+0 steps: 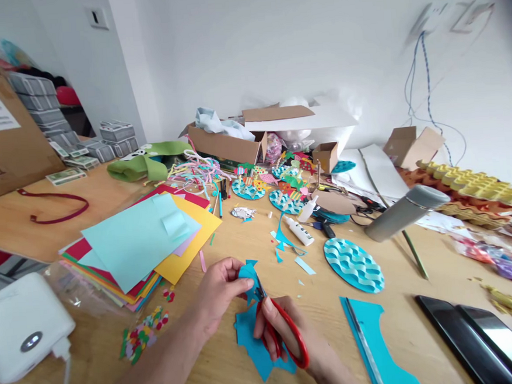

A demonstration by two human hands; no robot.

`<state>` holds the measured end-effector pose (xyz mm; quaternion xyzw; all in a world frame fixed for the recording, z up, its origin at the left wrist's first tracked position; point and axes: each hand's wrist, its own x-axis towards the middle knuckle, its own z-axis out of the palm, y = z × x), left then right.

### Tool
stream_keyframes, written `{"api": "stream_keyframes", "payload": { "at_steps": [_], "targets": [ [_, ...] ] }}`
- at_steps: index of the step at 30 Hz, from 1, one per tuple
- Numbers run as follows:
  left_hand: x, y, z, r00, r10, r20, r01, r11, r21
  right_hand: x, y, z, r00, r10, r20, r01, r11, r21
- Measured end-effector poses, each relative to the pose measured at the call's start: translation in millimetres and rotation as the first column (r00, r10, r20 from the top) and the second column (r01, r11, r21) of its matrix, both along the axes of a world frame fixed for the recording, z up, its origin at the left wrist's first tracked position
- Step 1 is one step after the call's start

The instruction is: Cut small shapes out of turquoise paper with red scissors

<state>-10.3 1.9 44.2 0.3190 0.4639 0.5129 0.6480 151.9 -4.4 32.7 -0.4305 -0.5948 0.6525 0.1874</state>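
Between its thumb and fingers, my left hand [221, 291] pinches a small piece of blue paper [247, 273]. My right hand [287, 324] is closed around the red handles of a pair of scissors [296, 335]. The scissor blades meet the lower edge of the pinched paper; whether they are parted I cannot make out. On the table under my right hand lies a larger jagged blue paper offcut [259, 355], partly covered by the hand. A wavy-patterned blue oval [353, 265] lies farther right, beyond a cut blue sheet [375, 336] with a dark strip on it.
A stack of coloured paper [128, 242] lies left, near paper confetti [145, 334] and a white power bank [24, 325]. White glue bottles [300, 231] and finished paper shapes [247, 188] are farther back. A grey tumbler [404, 212] and dark phones [463, 341] are at right.
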Motion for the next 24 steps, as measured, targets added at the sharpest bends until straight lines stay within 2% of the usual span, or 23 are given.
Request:
{"api": "stream_keyframes", "payload": {
  "at_steps": [18, 24],
  "targets": [
    [-0.7, 0.4, -2.1, 1.000, -0.024, -0.005, 0.024, 1.000, 0.007, -0.2, -0.6, 6.7, 0.998, -0.033, 0.061, 0.033, 0.999, 0.000],
    [-0.1, 0.1, 0.9, 0.999, 0.028, -0.020, -0.029, 1.000, -0.004, -0.6, -1.5, 8.1, 0.997, -0.042, 0.060, 0.042, 0.999, 0.002]
  ]
}}
